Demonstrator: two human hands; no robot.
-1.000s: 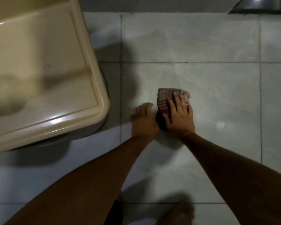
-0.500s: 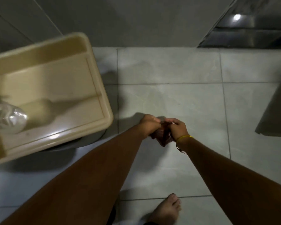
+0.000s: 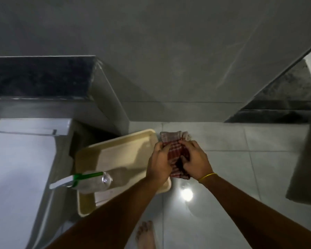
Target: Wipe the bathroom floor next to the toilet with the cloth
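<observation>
Dim bathroom w/ pale grey tiled floor (image 3: 223,159), glossy, a bright light reflection on it just below the hands. Toilet (image 3: 16,177), white, fills the left side of the view, lid down. Beside it on the floor sits a cream plastic tray (image 3: 115,151), w/ a clear spray bottle (image 3: 90,181) lying on its side across the tray's near-left edge, green collar, white nozzle pointing left. Both hands are up off the floor, close together, above the tray's right edge & the tile beside it. Left hand (image 3: 159,164) & right hand (image 3: 195,161) each have fingers curled round a red-and-white checked cloth (image 3: 174,146), bunched between them; the upper part of the cloth sticks out past the fingertips, lower end shows under the palms. Thin yellow band (image 3: 207,176) on the right wrist. One bare foot (image 3: 144,234) on the tile at the bottom edge. Dark grey wall behind.
</observation>
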